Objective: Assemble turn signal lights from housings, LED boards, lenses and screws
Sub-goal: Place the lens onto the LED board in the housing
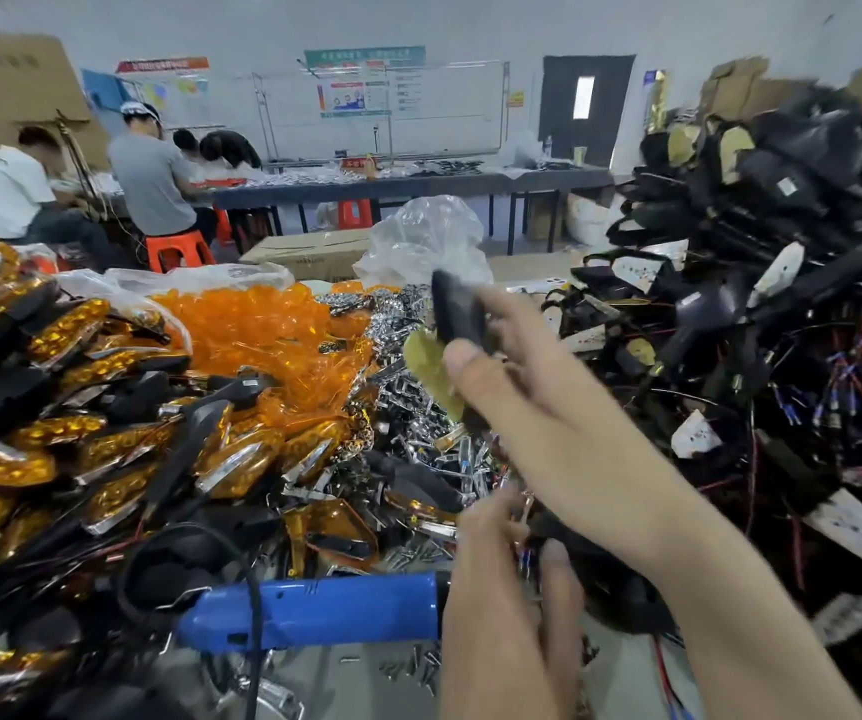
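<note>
Filling a clear bag (122, 285) (open): orange lenses (252, 324); right hand (548, 407) grips housing (457, 309).

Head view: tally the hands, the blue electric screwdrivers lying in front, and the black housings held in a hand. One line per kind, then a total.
Hands: 2, the left hand and the right hand
Screwdrivers: 1, the blue plastic-bodied electric screwdriver
Held housings: 1, the black plastic housing in the right hand
Total: 4
</note>
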`<state>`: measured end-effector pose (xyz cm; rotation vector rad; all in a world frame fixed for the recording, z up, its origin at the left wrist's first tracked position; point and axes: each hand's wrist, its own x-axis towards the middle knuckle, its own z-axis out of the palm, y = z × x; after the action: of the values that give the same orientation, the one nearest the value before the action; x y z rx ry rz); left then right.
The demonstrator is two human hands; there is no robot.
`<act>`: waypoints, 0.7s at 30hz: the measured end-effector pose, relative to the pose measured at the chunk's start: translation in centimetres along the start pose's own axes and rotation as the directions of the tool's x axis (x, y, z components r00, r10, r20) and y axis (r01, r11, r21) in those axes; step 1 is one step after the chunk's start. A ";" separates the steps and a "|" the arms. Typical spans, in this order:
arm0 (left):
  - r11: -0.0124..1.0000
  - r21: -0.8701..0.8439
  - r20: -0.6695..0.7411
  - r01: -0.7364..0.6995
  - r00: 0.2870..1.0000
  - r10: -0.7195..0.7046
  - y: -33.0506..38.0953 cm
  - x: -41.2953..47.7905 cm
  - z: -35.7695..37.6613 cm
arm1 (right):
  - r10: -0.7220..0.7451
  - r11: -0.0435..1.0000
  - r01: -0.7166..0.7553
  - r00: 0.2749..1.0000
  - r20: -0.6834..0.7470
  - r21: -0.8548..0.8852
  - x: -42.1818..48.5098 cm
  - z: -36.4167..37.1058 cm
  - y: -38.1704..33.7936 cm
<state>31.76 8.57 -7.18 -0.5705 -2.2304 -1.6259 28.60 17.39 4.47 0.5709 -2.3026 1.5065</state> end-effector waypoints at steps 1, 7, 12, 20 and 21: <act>0.989 -0.126 -0.046 0.081 0.995 -0.087 0.3 0.5 -0.4 | 0.051 0.999 -0.051 0.998 0.034 -0.009 0.1 0.3 0.7; 0.857 -0.459 -0.089 0.236 0.947 -0.308 -0.8 3.0 -2.2 | 0.162 0.987 -0.159 0.962 0.220 -0.032 0.2 2.0 3.9; 0.644 -0.703 -0.072 0.302 0.871 -0.487 -1.4 3.6 -2.6 | 0.320 0.941 -0.301 0.940 0.116 -0.153 -0.1 1.2 6.7; 0.526 -0.816 -0.063 0.240 0.868 -0.493 -1.5 3.8 -3.3 | 0.391 0.892 -0.376 0.921 0.008 -0.249 -0.8 -1.2 8.4; 0.534 -0.814 -0.071 0.229 0.873 -0.482 -1.5 3.8 -3.4 | 0.394 0.892 -0.379 0.919 0.011 -0.248 -0.8 -1.5 8.6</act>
<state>27.79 5.38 -5.59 0.0019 -1.3542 -2.7283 25.09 21.95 -2.10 0.0921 -2.7164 1.3434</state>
